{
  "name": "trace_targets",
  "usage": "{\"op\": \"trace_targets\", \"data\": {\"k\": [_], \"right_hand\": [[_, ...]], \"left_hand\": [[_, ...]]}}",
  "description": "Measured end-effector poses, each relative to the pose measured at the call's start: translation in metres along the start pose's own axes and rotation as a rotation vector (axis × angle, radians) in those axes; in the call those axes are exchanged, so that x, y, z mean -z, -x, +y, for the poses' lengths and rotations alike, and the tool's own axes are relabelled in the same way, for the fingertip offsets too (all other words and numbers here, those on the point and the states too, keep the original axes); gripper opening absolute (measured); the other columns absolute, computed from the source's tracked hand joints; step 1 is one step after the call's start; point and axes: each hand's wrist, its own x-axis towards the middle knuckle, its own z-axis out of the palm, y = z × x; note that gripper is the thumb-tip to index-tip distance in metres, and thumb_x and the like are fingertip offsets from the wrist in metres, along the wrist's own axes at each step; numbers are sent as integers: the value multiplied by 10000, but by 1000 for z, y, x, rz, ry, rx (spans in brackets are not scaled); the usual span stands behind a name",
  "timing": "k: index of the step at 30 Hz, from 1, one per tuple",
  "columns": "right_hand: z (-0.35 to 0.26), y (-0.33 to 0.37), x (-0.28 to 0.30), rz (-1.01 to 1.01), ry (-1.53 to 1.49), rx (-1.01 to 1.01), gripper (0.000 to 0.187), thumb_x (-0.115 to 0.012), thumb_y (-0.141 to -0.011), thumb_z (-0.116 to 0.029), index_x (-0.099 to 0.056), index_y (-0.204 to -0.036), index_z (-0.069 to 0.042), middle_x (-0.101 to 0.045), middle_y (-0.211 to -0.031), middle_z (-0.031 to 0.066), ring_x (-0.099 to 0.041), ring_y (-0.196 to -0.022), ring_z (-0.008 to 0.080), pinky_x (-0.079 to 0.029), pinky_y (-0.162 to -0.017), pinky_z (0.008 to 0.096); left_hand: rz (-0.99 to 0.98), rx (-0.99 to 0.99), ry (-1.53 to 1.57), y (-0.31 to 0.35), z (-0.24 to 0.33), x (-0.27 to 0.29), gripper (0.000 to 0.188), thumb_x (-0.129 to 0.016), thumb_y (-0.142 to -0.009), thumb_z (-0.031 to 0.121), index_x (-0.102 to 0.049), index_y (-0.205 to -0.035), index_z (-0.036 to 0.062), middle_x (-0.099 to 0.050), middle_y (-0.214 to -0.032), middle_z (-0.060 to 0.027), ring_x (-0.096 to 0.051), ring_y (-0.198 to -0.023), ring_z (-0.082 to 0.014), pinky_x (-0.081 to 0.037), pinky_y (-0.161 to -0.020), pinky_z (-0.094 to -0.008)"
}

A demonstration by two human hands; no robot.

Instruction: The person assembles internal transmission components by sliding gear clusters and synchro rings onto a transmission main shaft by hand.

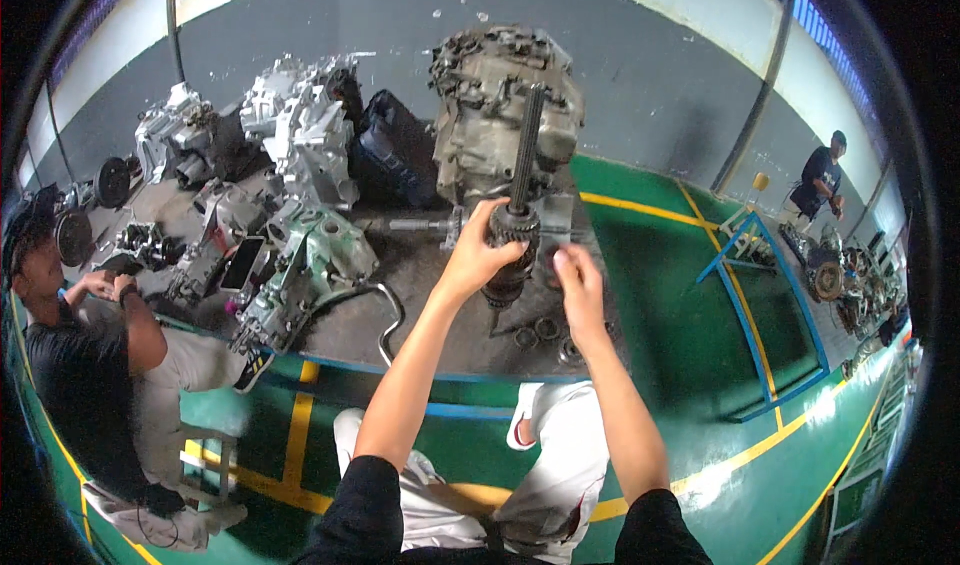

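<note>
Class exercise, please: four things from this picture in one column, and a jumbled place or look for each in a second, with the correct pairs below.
Column one
1. Geared shaft
2. Large gearbox
3. Phone
4. Metal frame

Column two
A. Dark screen, pale edge
B. Blue, on the green floor
C. Gripped by the left hand
D. At the back of the bench

Pairs: 1-C, 2-D, 3-A, 4-B

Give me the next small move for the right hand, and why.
Probably bring the right hand in to steady the shaft: it stands roughly upright, gripped by the left hand alone, while the right hovers close beside it, apart.
</note>
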Motion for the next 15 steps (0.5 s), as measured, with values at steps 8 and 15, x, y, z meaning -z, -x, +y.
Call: {"op": "trace_targets", "data": {"k": [8, 15], "right_hand": [[-100, -44, -33, -305, 486, 306, 531, -865, -786, -277, -663, -1181, 14, -734, -1095, 203, -724, -1020, 252, -552, -885, 380], [-121, -68, -31, -257, 481, 406, 442, -879, -777, -222, -670, -1084, 18, -771, -958, 176, -764, -892, 239, -573, -805, 372]], "left_hand": [[26, -46, 46, 0, -6, -3, 766, -834, -742, 175, -502, -1404, -21, -620, -1254, -133, -597, -1172, -217, -463, -1044, -362], [-6, 77, 31, 4, 12, -7, 730, -848, -774, 204, -499, -1377, -14, -636, -1166, -123, -598, -1076, -204, -488, -982, -351]]}}
